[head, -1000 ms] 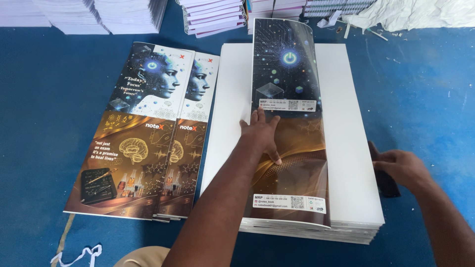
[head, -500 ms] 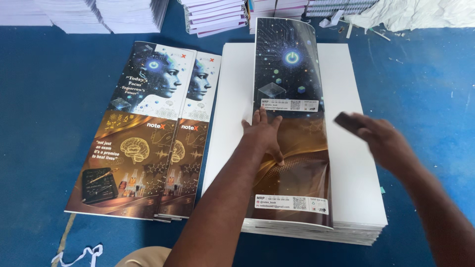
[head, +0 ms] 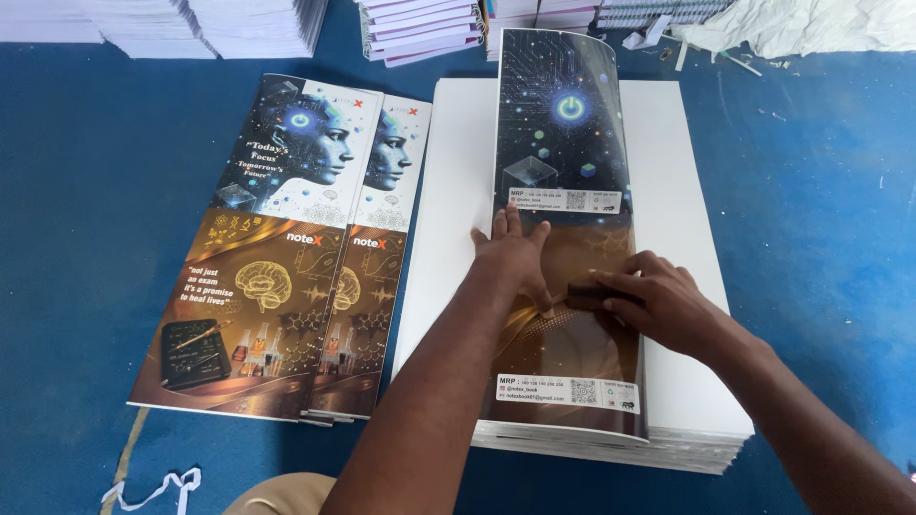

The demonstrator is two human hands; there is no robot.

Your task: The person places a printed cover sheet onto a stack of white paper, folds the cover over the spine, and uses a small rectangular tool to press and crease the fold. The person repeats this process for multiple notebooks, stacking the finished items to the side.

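Observation:
A long glossy printed cover sheet [head: 563,143], dark blue at the top and brown at the bottom, lies down the middle of a stack of white sheets [head: 682,172]. My left hand [head: 513,250] presses flat on the cover's middle with fingers spread. My right hand [head: 658,303] holds a small dark flat block [head: 584,297] against the cover just right of my left hand. The cover's top end curls up slightly.
Two similar printed covers [head: 277,248] lie overlapped on the blue surface [head: 95,191] to the left. Stacks of white paper [head: 191,24] and notebooks [head: 420,29] line the far edge. Crumpled white plastic [head: 811,24] sits at the far right.
My right hand rose from the stack's right edge with the dark block and came down onto the cover beside my left hand. The left hand stayed pressed on the cover.

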